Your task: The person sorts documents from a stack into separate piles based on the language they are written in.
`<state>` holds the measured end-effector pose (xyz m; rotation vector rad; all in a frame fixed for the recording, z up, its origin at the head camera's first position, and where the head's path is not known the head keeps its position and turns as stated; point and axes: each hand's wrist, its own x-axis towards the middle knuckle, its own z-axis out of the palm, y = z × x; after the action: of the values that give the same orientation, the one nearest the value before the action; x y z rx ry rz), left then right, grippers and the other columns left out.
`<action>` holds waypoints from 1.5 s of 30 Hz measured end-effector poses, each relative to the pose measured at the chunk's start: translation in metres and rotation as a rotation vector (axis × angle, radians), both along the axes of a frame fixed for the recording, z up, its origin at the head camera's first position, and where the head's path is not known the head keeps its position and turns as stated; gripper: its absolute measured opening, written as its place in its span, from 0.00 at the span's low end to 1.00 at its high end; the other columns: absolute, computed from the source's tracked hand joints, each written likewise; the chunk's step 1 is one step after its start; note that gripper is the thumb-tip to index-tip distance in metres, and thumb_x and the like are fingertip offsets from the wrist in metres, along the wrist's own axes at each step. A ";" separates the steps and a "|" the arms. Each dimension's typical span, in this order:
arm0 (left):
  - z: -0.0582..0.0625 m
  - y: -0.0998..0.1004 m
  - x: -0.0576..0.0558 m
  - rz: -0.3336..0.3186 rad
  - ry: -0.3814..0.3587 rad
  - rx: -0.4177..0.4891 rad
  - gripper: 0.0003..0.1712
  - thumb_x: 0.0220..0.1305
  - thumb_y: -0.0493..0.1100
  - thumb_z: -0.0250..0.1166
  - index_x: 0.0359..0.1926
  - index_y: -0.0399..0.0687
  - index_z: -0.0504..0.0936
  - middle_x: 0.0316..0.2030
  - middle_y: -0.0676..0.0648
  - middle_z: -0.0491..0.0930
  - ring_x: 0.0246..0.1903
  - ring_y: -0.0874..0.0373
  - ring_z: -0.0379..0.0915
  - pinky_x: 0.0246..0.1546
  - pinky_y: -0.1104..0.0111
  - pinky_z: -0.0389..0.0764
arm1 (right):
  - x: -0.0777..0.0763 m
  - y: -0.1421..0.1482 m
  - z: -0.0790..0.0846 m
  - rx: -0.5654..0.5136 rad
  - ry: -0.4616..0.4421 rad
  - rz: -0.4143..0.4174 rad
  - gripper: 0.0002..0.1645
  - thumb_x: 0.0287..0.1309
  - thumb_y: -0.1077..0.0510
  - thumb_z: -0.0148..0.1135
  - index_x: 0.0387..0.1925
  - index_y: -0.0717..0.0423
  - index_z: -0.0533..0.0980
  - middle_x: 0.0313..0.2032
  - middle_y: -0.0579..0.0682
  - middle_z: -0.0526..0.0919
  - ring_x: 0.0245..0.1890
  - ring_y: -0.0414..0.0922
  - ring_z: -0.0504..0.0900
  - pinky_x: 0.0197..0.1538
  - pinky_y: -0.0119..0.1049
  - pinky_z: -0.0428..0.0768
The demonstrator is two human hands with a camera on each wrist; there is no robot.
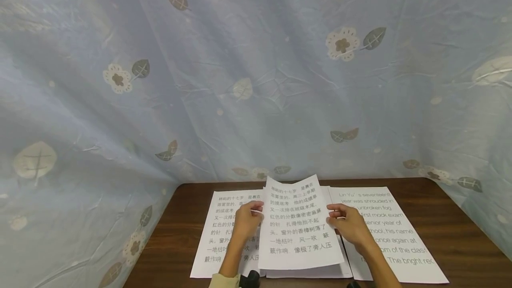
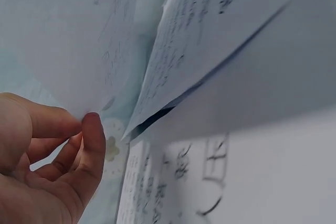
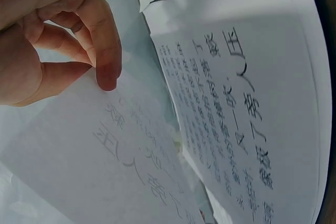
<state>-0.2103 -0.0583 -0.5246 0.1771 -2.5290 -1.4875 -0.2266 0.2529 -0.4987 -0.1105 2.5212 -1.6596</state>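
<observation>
A white sheet of paper point(image 1: 298, 230) printed with Chinese text is held up, its top edge curving. My left hand point(image 1: 247, 220) pinches its left edge between thumb and fingers; the left wrist view shows thumb and index fingertip meeting on the sheet point(image 2: 100, 35). Opposite, my right hand point(image 1: 350, 223) pinches the right edge, and in the right wrist view the sheet point(image 3: 105, 156) hangs from its thumb and index finger. Below it lies more white paper point(image 1: 310, 273), mostly hidden by the raised sheet.
To the left, a page of Chinese text point(image 1: 204, 252) lies partly under my left forearm. A page with large English text point(image 1: 412, 252) lies at the right, partly behind my right arm. The dark wooden table point(image 1: 160, 243) meets a pale blue patterned cloth point(image 1: 280, 101) at its back.
</observation>
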 end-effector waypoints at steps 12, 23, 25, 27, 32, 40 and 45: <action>0.005 -0.036 0.011 0.054 0.013 -0.029 0.22 0.64 0.30 0.68 0.59 0.39 0.87 0.47 0.42 0.88 0.41 0.56 0.85 0.37 0.71 0.87 | 0.000 -0.035 -0.001 -0.085 0.006 0.026 0.26 0.67 0.65 0.66 0.65 0.67 0.78 0.48 0.59 0.82 0.40 0.45 0.87 0.40 0.38 0.90; 0.005 -0.077 0.021 0.083 0.049 0.002 0.22 0.62 0.25 0.67 0.58 0.34 0.86 0.46 0.37 0.88 0.39 0.54 0.85 0.33 0.69 0.88 | 0.002 -0.076 -0.009 -0.173 -0.022 0.042 0.26 0.65 0.66 0.67 0.64 0.67 0.78 0.47 0.60 0.81 0.38 0.47 0.87 0.41 0.42 0.91; 0.005 -0.083 0.023 0.087 0.045 0.008 0.22 0.62 0.25 0.66 0.58 0.33 0.86 0.47 0.36 0.88 0.39 0.54 0.84 0.34 0.69 0.88 | 0.002 -0.082 -0.010 -0.179 -0.027 0.047 0.27 0.64 0.66 0.68 0.64 0.67 0.78 0.48 0.60 0.81 0.38 0.47 0.87 0.41 0.42 0.91; 0.005 -0.089 0.026 0.095 0.034 0.018 0.22 0.63 0.26 0.67 0.59 0.34 0.86 0.47 0.36 0.88 0.40 0.53 0.84 0.35 0.69 0.88 | 0.003 -0.087 -0.011 -0.184 -0.031 0.052 0.27 0.64 0.66 0.68 0.64 0.66 0.78 0.48 0.60 0.82 0.38 0.47 0.86 0.41 0.42 0.91; 0.005 -0.103 0.031 0.110 0.026 0.026 0.22 0.64 0.25 0.66 0.59 0.33 0.86 0.48 0.36 0.87 0.41 0.53 0.84 0.36 0.69 0.87 | 0.004 -0.100 -0.016 -0.198 -0.045 0.072 0.27 0.63 0.65 0.67 0.64 0.67 0.78 0.48 0.60 0.82 0.38 0.47 0.86 0.42 0.42 0.91; 0.003 -0.124 0.037 0.150 0.003 0.028 0.22 0.64 0.26 0.66 0.60 0.34 0.85 0.49 0.35 0.87 0.40 0.53 0.82 0.34 0.72 0.84 | 0.007 -0.121 -0.020 -0.225 -0.050 0.109 0.30 0.61 0.65 0.68 0.65 0.67 0.78 0.50 0.61 0.83 0.40 0.47 0.86 0.43 0.43 0.91; 0.001 -0.137 0.040 0.161 -0.003 0.022 0.21 0.65 0.26 0.65 0.60 0.32 0.85 0.49 0.35 0.86 0.42 0.51 0.82 0.35 0.73 0.83 | 0.010 -0.133 -0.022 -0.226 -0.061 0.128 0.31 0.61 0.65 0.69 0.66 0.66 0.77 0.50 0.61 0.83 0.39 0.47 0.87 0.43 0.43 0.91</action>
<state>-0.1702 -0.1956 -0.5233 0.3774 -2.4363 -1.4546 -0.2162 0.1196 -0.5204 -0.2331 2.2247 -1.8590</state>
